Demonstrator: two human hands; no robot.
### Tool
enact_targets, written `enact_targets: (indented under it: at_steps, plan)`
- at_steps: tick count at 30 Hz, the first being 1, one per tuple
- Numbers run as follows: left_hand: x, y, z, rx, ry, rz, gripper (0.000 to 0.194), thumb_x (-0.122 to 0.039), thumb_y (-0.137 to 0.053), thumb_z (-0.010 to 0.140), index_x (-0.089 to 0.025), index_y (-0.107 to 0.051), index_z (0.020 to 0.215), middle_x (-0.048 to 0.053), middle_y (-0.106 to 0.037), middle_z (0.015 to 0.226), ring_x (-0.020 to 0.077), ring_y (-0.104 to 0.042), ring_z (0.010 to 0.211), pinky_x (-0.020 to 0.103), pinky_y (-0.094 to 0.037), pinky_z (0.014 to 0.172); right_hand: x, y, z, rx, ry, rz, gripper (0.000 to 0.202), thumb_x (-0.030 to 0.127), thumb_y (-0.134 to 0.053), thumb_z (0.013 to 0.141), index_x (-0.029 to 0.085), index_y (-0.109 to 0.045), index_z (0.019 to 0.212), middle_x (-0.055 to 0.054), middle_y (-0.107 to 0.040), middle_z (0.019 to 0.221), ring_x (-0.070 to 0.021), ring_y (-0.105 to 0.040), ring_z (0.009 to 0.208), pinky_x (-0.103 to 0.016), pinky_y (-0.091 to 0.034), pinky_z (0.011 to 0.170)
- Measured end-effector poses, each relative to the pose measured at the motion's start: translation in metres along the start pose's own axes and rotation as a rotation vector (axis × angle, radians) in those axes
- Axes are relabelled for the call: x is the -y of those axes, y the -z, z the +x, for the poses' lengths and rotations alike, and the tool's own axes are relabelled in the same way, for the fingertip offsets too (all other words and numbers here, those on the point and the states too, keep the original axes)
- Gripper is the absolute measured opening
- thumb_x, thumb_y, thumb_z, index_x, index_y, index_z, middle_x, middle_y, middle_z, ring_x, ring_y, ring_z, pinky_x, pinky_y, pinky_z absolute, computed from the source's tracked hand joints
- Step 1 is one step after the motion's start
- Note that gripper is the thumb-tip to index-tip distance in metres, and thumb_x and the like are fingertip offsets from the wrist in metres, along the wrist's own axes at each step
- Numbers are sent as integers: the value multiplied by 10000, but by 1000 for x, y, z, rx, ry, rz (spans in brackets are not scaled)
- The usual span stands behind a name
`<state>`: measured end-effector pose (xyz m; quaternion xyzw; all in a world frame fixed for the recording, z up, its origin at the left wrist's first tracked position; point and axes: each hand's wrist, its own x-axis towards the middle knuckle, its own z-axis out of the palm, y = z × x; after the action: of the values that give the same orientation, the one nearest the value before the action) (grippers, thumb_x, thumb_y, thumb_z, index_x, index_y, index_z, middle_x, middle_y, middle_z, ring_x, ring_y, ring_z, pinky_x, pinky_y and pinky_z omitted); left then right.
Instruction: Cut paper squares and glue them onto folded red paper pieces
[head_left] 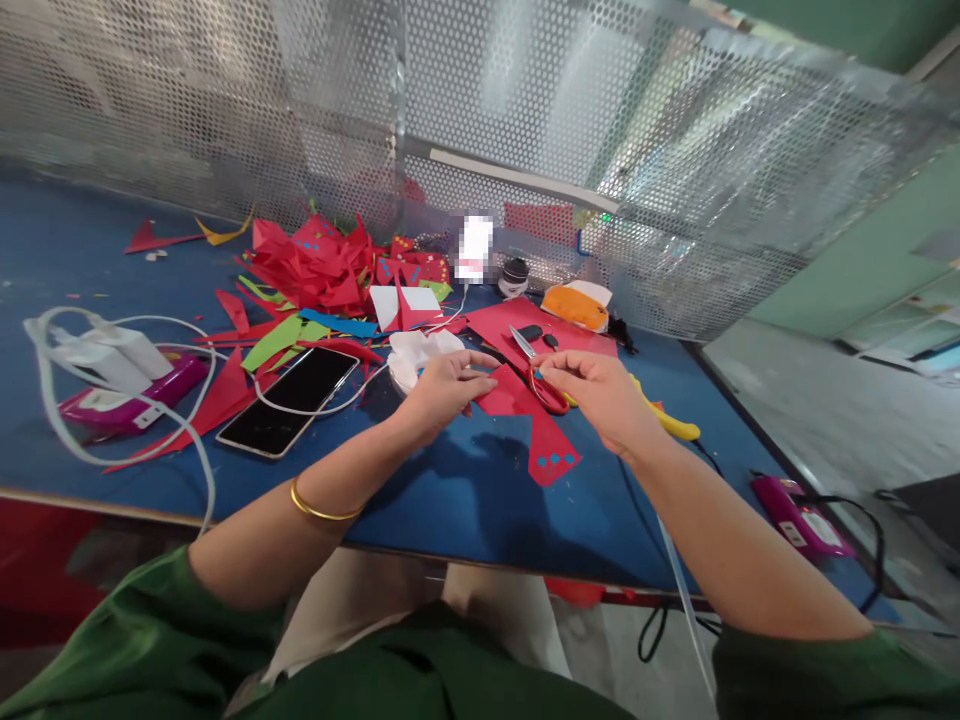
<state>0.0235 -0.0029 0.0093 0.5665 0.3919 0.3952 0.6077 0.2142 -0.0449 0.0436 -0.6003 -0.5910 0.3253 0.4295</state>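
My left hand [454, 385] is closed, pinching a piece of red paper [508, 392] between thumb and fingers above the table. My right hand [589, 385] is closed too, fingertips together, with a tiny blue bit [538, 373] showing at them. Just behind these fingertips lie scissors [553, 393] with red handles, blades pointing away from me. On the table below sits a red paper shape [553, 452] with a row of blue dots. Beside my left hand is a white flower-shaped stack [409, 358], partly covered by the hand.
Red paper scraps [322, 260] are heaped at the back left. A phone [289, 400], white cables and a purple power strip [135, 395] lie on the left. To the right are a yellow-handled tool [679, 427] and another purple strip [799, 515]. A perforated metal screen [510, 110] stands behind.
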Motion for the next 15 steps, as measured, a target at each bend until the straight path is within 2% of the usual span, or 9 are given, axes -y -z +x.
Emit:
enact_targets:
  at_steps: [4, 7, 11, 15]
  plan:
    - [11, 1, -2, -27, -44, 1, 183, -145, -671, 758, -167, -546, 890, -46, -586, 580, 67, -455, 465, 183, -380, 409, -6, -9, 2, 80, -50, 68, 203, 384, -704, 672, 188, -651, 672, -73, -728, 970, -163, -591, 783, -310, -429, 688]
    - [15, 2, -3, -29, -70, 16, 164, -171, -671, 762, -191, -512, 799, -63, -530, 527, 70, -438, 453, 186, -377, 408, -12, -16, 2, 121, -51, 45, 193, 377, -711, 681, 191, -668, 702, -38, -710, 881, -149, -575, 752, -314, -437, 716]
    - [17, 0, -3, 1, -82, 31, 94, -160, -639, 758, -180, -549, 775, -52, -543, 556, 68, -452, 462, 184, -393, 413, -18, -19, 2, 145, -31, -33, 192, 387, -696, 712, 196, -676, 717, 13, -634, 699, -134, -525, 674, -300, -427, 670]
    - [15, -1, -6, 24, -75, 21, 37, -137, -614, 736, -158, -608, 766, -33, -582, 620, 71, -503, 491, 188, -439, 434, -20, -20, -1, 105, -14, -47, 195, 390, -683, 736, 196, -672, 719, 5, -648, 724, -142, -545, 685, -307, -437, 673]
